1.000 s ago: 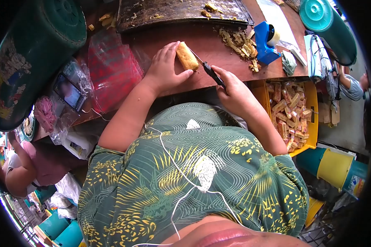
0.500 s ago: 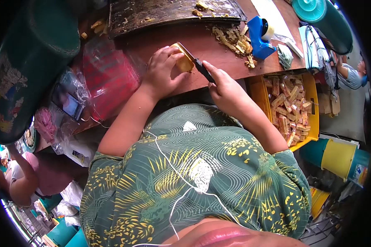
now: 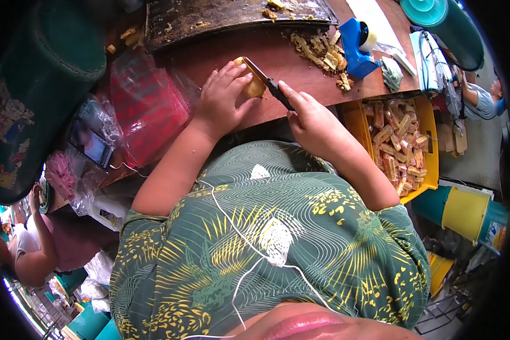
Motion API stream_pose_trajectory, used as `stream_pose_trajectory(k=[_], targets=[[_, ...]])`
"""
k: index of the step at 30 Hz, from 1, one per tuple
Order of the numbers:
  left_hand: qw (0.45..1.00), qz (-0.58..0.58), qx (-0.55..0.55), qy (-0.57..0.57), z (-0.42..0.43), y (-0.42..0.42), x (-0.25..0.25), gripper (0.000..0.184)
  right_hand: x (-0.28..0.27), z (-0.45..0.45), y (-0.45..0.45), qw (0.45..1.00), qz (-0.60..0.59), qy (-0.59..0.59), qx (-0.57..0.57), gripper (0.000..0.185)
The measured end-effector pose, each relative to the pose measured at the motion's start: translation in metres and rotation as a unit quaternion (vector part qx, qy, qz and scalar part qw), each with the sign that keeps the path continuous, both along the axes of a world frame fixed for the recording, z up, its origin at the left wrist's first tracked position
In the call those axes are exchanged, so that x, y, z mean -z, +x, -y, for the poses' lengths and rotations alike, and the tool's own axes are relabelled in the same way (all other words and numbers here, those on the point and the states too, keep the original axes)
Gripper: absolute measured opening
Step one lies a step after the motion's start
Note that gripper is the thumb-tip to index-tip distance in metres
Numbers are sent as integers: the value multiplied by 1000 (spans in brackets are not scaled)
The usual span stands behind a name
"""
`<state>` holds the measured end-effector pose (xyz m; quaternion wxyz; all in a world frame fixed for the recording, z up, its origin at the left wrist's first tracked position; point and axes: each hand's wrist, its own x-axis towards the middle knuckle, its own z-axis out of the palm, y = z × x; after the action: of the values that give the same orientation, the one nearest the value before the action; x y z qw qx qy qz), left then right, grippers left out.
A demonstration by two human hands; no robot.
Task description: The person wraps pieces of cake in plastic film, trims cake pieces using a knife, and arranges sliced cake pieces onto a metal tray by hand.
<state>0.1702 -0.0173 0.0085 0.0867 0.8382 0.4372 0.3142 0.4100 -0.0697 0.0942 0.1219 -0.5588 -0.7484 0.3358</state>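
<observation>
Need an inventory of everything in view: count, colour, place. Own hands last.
Flat table: 1, reddish-brown, ahead
Rectangular cake block: 1, golden, table's near edge
Straight-bladed knife: 1, black handle, cake block's right side
Flat metal tray: 1, dark, table's far side
Crumbly cake scraps: one main heap, yellow-brown, near tray's right end
Plastic tape dispenser: 1, blue, right of scraps
Plastic crate: 1, yellow, right
Wrapped bars: uncountable, golden-orange, in crate
Printed plastic sheeting: count unclear, red, table's left
Large plastic tub: 1, dark green, far left
Earphone cable: 1, white, down chest
Edge clutter: too small to list
Left hand: 1, bare, holding cake block
Right hand: 1, bare, gripping knife
</observation>
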Motion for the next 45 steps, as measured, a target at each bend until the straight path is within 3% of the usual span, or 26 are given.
stream_pose_trajectory(k=[6,18,21,27,36,42,45], targets=[[1000,-15,-6,-13,0,0,-2,51,12,-7,-5,999,3,39,-5,65],[1000,-4,-2,4,-1,2,-2,50,1,-6,-7,999,30,-16,-4,65],[1000,2,0,4,-2,2,-1,50,20,-13,-8,999,8,37,-11,64],[1000,-1,-2,-7,-1,2,-4,51,9,-4,-4,999,35,-8,-7,62],[1000,-8,-3,0,-2,3,-2,50,35,-20,-8,999,7,48,-17,62],[1000,-22,-10,10,0,3,-3,50,15,13,11,998,52,-18,-14,65],[1000,-14,-5,12,-1,3,-2,51,15,23,25,1000,15,-5,-12,65]])
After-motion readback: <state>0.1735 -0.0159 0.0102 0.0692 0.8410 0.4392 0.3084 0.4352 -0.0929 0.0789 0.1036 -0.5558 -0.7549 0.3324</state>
